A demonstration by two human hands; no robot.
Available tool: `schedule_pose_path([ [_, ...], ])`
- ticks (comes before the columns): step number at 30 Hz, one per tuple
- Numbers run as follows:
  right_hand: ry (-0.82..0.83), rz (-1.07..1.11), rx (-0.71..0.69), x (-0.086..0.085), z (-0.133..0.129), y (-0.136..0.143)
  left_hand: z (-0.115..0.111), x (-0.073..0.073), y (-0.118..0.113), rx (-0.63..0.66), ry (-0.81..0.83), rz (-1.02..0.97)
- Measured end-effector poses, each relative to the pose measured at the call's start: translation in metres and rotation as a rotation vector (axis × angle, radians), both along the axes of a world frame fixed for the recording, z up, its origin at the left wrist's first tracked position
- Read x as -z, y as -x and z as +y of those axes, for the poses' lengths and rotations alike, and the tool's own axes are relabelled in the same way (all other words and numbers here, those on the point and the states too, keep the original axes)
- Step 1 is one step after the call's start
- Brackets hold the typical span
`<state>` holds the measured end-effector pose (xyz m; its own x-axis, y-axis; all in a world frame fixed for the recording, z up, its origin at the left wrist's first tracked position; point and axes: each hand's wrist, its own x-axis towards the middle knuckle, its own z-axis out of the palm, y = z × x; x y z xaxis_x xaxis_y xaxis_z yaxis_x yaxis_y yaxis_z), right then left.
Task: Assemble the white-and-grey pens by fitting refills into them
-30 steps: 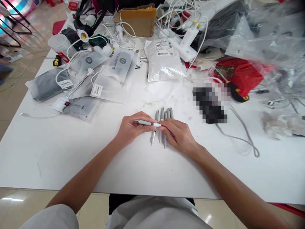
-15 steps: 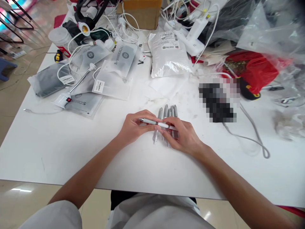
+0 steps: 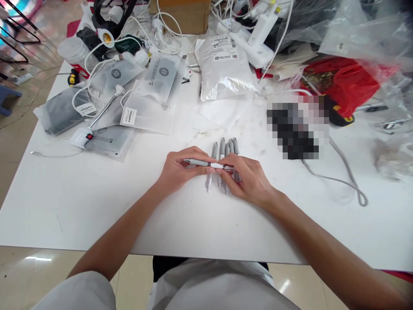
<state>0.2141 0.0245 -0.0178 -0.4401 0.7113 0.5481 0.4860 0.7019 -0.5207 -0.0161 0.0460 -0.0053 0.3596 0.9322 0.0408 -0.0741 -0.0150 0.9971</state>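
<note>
A pen (image 3: 198, 162) with a grey grip and a white middle lies crosswise between my hands, its tip pointing left. My left hand (image 3: 180, 168) is closed on the grey grip end, thumb below and fingers above. Around the other end, my right hand (image 3: 248, 176) pinches the clear barrel, which its fingers partly cover. Beneath and just behind the hands, several similar pens (image 3: 222, 146) rest side by side on the white table (image 3: 155, 232), grey ends pointing away from me. My hands partly hide their clear lower ends.
Packaged flat pouches (image 3: 164, 77) and a white flexible-neck lamp holder (image 3: 79, 137) lie at left. A stuffed white parcel (image 3: 222, 69) sits at the back, near a cardboard box (image 3: 187, 15) and tangled cables. On the right are a red bag (image 3: 351, 82), a grey cord (image 3: 345, 172) and clear plastic.
The view has shifted slightly. My right fingers have slid along the pen, and more of its clear barrel shows near them. Both hands still hold the pen.
</note>
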Motion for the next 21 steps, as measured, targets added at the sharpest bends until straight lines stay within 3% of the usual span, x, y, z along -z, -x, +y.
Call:
schedule_pose_path([
  [8,-0.045,-0.041,0.006,-0.0032,0.001,0.0011,-0.0005,0.0017,-0.0009,-0.008,-0.002,-0.016],
  [15,-0.081,-0.006,0.097,0.0003,0.0006,0.0008,0.0003,0.0035,-0.0009,-0.06,0.068,-0.007],
  [21,-0.041,-0.024,0.062,-0.0018,0.0014,0.0001,-0.0009,0.0022,0.0003,-0.028,0.07,0.015],
])
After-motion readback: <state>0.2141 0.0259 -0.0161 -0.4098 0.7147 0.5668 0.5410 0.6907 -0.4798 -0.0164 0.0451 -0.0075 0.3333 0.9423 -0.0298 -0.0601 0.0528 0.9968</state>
